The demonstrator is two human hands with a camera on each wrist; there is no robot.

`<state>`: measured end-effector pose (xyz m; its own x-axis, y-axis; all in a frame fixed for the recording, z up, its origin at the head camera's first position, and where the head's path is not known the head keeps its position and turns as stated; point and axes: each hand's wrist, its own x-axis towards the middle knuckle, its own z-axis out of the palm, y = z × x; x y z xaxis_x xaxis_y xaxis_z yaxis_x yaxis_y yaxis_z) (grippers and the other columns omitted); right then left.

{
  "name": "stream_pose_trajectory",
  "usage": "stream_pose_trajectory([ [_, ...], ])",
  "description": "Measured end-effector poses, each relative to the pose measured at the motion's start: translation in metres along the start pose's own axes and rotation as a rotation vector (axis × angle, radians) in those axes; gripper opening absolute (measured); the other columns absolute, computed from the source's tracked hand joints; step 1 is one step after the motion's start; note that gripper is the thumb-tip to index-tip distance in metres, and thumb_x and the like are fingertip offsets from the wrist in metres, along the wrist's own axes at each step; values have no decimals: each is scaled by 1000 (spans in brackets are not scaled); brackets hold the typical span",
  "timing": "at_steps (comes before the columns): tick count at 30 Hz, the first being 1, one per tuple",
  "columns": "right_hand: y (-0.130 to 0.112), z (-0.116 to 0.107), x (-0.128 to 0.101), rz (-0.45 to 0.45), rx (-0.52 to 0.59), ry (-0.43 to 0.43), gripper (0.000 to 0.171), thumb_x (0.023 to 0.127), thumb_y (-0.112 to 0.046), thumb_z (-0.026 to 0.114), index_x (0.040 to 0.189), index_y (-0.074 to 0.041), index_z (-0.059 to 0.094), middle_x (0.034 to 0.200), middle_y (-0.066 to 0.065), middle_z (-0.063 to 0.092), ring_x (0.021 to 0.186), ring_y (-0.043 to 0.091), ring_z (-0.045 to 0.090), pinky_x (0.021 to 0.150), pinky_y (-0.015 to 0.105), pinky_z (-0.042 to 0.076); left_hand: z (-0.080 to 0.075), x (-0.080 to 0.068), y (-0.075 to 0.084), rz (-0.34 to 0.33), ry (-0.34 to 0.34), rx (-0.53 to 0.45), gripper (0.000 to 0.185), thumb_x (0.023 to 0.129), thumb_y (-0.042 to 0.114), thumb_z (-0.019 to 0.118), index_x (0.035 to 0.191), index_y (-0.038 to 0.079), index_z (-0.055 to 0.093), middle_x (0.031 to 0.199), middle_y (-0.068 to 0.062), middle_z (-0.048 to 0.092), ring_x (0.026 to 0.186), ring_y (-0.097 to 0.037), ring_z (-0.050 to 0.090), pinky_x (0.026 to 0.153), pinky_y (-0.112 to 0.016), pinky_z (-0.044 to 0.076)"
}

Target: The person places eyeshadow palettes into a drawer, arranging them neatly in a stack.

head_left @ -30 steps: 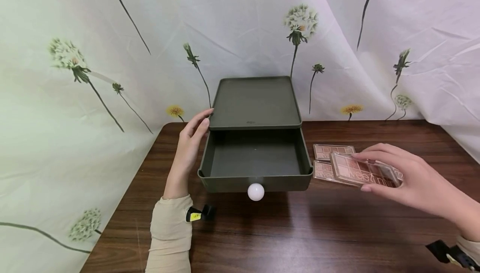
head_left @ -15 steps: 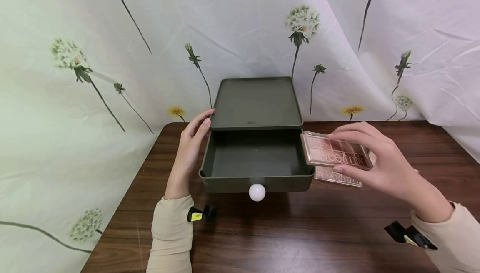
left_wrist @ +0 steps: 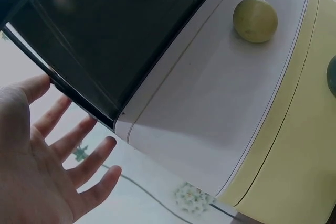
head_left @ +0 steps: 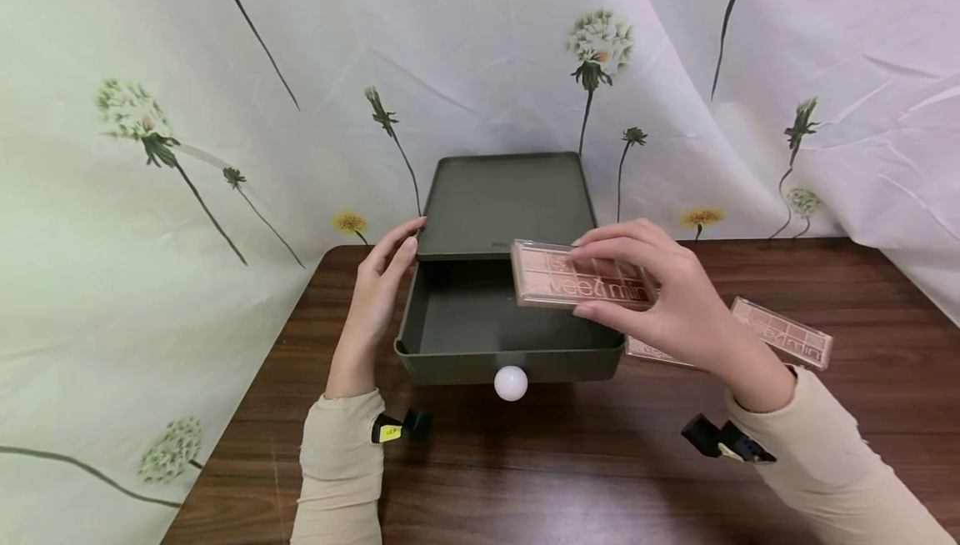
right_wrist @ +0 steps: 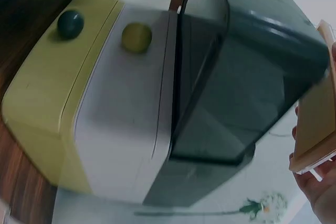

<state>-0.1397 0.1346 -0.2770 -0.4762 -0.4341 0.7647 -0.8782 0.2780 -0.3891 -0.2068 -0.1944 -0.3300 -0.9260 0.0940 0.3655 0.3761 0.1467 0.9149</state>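
A dark green drawer box has its drawer pulled out, with a round white knob at its front. My left hand touches the box's left side, fingers extended; the left wrist view shows them spread along the dark edge. Between thumb and fingers, my right hand pinches a clear-lidded eyeshadow palette above the drawer's right half. That palette's plain underside faces the right wrist camera. Part of the drawer floor is hidden behind it.
Beneath the green box are a pale drawer unit and a yellow one, both with round knobs. More palettes lie on the brown table to the right, one tilted. A flower-print cloth hangs behind.
My right hand has carried the palette up and leftward from the others on the table to over the open drawer. The left hand stays at the box's side.
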Motion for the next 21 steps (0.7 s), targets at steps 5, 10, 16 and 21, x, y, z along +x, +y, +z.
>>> stream_pose_trajectory([
  [5,2,16,11,39,39,-36,45,76,-8,87,118,-10,71,120,2,64,111,18,54,90,27,44,0,0,0,-2,1,-9,43,105,32,49,144,13,54,145,3,48,114,-14,49,92,-29,42],
  [10,5,28,20,60,60,-106,43,77,-10,86,117,-14,71,117,-4,66,93,14,52,75,28,40,1,-1,-1,-10,4,-9,43,105,33,49,144,14,54,145,4,48,116,-14,49,92,-29,42],
  [16,4,36,27,122,74,-237,38,81,-20,84,117,-20,70,112,-10,65,90,11,50,73,29,42,1,0,-1,-6,7,-3,43,105,33,49,144,14,54,145,4,48,117,-14,49,93,-29,42],
  [21,4,38,33,210,0,-379,39,83,-38,81,118,-26,70,106,-16,63,92,7,52,78,31,44,0,0,-1,2,10,3,43,105,32,49,143,13,54,145,4,48,118,-13,49,92,-29,43],
])
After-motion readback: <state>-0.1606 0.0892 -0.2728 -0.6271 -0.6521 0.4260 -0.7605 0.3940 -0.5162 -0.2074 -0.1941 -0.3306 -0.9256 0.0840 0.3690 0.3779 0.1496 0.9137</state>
